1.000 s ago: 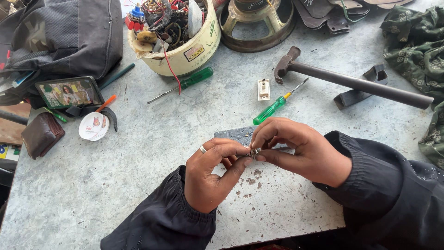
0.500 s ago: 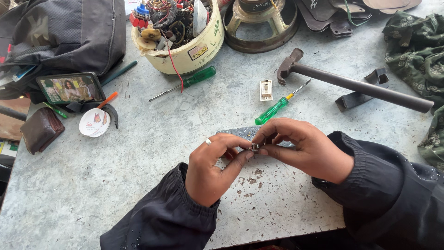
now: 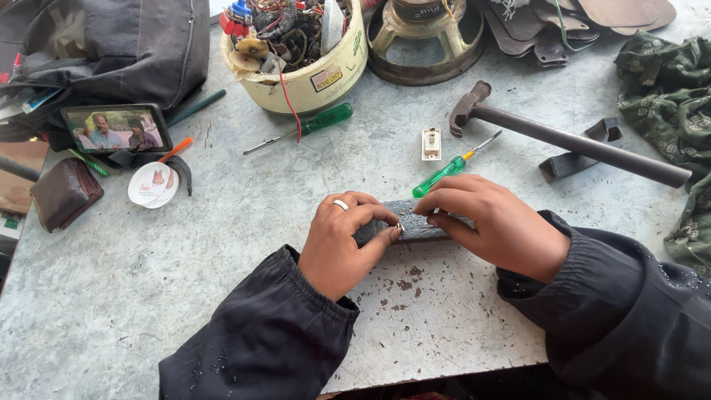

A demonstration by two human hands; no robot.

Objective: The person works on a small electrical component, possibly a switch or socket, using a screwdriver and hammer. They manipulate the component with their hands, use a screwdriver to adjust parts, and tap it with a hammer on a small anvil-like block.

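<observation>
Both hands work at table centre, on a dark flat block (image 3: 415, 222) lying on the table (image 3: 148, 296).

Left hand (image 3: 344, 241), at 9 o'clock of the block: fingers curled, thumb and forefinger pinched shut on a tiny metal part (image 3: 399, 227), pressing it onto the block's top. Probably the block serves as a hard backing so the part doesn't skid. Too small to identify the part. Ring (image 3: 340, 204) on one finger.

Right hand (image 3: 492, 222), at 3 o'clock: fingers bent down over the block's right end, looks like it's pinning the block steady. Cannot tell whether it also grips something; fingertips are hidden.

Just past the right hand at 12 o'clock: small green screwdriver (image 3: 444, 170), tip pointing to 2 o'clock, within easy reach. White switch (image 3: 431, 144) just beyond it. Hammer (image 3: 563, 137) lies at 2 o'clock, handle running out right, with a black bracket (image 3: 578, 152) beside it.

Further out at 11 o'clock: second green screwdriver (image 3: 311, 126), then a cream tub (image 3: 311, 81) full of wires and parts. Speaker frame (image 3: 426, 37) at 12 o'clock, far edge.

Far left at 9–10 o'clock: white disc (image 3: 153, 185), phone (image 3: 115, 127) propped against a black bag (image 3: 111, 52), brown wallet (image 3: 63, 194). Green cloth (image 3: 666, 81) at 2 o'clock.
</observation>
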